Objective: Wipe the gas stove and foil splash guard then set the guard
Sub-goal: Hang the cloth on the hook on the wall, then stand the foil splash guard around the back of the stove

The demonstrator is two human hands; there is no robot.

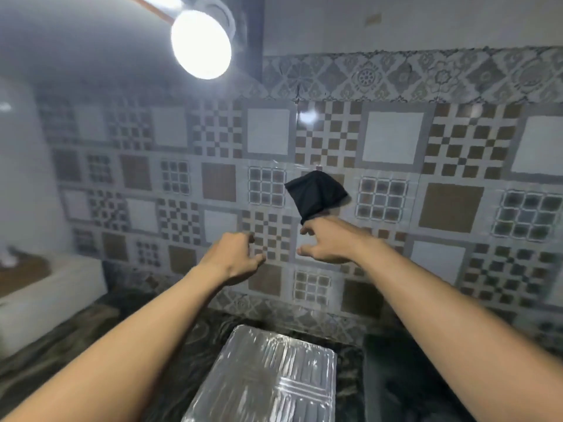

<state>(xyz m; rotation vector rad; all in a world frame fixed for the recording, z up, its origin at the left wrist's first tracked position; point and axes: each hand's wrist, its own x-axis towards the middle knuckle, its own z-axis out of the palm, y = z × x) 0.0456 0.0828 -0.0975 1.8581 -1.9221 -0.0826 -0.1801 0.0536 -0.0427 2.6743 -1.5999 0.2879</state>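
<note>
A black cloth (pixel 316 194) hangs against the patterned tile wall (pixel 451 208), held at its top by what looks like a small hook. My right hand (pixel 327 243) reaches up just below it, finger and thumb apart; the cloth's lower tip meets my index fingertip, with nothing gripped. My left hand (pixel 239 257) is raised beside it to the left, fingers loosely curled and holding nothing. The foil splash guard (pixel 265 376), shiny and ribbed, lies flat on the dark counter (pixel 76 345) below my arms. The gas stove is not clearly visible.
A bright round lamp (pixel 201 44) glares at the top left. A white ledge or box (pixel 51 287) stands on the counter at the left. A dark, blurred area (pixel 402 379) lies right of the foil.
</note>
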